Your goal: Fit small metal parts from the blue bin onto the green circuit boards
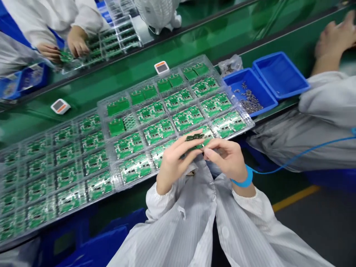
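Long green desk with clear plastic trays laid end to end, green circuit boards sitting in separate pockets, likely so they stay apart and don't rub. Blue lidded box just past the tray end, small metal parts loose inside, within reach. Person across the desk handles boards, hands over another tray. Left hand and right hand both closed on 1 small dark-topped circuit board, held up above the tray edge at chest height. Blue wrist strap on right wrist, cord trailing off, probably for static.
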### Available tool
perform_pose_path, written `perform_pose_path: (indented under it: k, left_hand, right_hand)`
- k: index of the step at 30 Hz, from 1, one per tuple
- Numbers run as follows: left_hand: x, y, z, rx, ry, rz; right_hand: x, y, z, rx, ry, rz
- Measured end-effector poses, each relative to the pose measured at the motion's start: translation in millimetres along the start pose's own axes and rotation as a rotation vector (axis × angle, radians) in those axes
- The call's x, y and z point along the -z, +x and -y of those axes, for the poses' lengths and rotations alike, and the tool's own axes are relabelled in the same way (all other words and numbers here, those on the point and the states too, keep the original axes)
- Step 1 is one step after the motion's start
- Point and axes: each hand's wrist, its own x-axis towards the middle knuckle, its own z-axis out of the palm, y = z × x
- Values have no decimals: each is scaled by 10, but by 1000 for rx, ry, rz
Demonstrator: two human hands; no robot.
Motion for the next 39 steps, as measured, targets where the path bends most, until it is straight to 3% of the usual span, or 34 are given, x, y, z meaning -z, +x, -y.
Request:
perform_pose_path:
  k: [7, 16, 23, 29, 39]
  left_hand:
    - [-8, -2, -34, 58, -28, -42]
    - [-52, 4, -42, 86, 84, -91]
    - [-144, -69, -66, 244, 0, -142]
    - [-165, -145, -72, 226, 80, -149]
    - [-138, -249, -71, 262, 36, -77]
  right_hand:
    - [7, 5, 53, -6, -85, 59]
    - [-48, -19, 12, 217, -382, -16]
    - [-64, -2, -36, 96, -335, -106]
    - [-55, 19, -49, 6, -321, -131]
    - [-75, 12, -62, 18, -359, -115]
